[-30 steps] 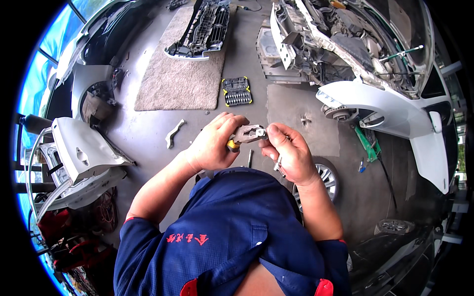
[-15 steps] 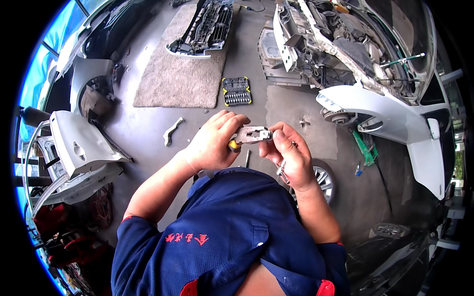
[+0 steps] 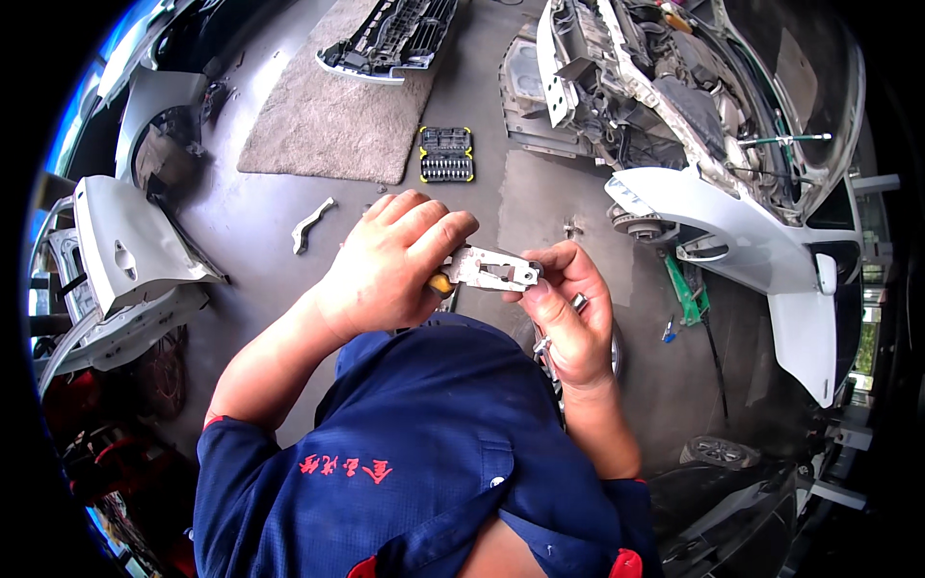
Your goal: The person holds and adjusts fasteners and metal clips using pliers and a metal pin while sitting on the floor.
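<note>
In front of my chest, my left hand (image 3: 381, 270) is wrapped round a pair of pliers (image 3: 487, 270) with grey jaws and a yellow-coloured grip. The jaws point to the right. My right hand (image 3: 573, 323) is curled at the tip of the jaws, its thumb and forefinger touching them. A slim shiny metal tool (image 3: 542, 346) lies across its palm, with one end showing below the thumb and a bit more between the fingers. Whether a small part sits between the jaws and fingertips, I cannot make out.
An open socket set (image 3: 447, 155) lies on the floor ahead, near a beige carpet (image 3: 332, 116) bearing a black grille (image 3: 393, 40). A partly dismantled white car (image 3: 713, 207) stands right, with a green jack (image 3: 686, 289) beside it. A white door (image 3: 135, 241) is left, a white bracket (image 3: 310, 226) nearer.
Both hands and the pliers have shifted slightly left, and the jaws now tilt down to the right. The surroundings have slid left and up in view.
</note>
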Available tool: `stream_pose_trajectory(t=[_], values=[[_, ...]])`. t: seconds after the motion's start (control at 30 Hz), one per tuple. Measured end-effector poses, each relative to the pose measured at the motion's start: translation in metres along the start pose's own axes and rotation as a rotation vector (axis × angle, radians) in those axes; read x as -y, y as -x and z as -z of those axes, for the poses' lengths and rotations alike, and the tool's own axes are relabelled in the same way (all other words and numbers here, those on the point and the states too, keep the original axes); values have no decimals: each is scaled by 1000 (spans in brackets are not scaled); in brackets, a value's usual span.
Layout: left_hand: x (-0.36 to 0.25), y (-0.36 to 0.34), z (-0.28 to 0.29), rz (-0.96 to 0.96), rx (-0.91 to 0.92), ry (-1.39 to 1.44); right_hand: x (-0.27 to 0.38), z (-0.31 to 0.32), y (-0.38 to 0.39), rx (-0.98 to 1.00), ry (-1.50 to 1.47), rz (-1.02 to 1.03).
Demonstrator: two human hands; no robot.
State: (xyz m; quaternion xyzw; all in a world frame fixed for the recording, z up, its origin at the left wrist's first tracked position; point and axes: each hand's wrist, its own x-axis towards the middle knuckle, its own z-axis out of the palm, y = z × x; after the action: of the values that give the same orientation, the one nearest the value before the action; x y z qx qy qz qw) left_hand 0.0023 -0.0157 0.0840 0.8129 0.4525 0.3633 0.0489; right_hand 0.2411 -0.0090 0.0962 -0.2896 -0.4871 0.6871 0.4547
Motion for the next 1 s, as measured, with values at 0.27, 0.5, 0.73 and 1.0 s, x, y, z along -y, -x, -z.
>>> stream_pose_trajectory(t=[0.27,0.5,0.73,1.0], values=[[-6,0,13,-35,-8,-95,-1,12,-3,139,-152,-143],[-10,2,14,-49,-27,-122,-6,13,1,193,-206,-157],[-9,10,10,3,4,-110,-10,17,3,97,-378,-177],[-7,13,16,-131,-152,-382,-4,17,13,45,-323,-170]])
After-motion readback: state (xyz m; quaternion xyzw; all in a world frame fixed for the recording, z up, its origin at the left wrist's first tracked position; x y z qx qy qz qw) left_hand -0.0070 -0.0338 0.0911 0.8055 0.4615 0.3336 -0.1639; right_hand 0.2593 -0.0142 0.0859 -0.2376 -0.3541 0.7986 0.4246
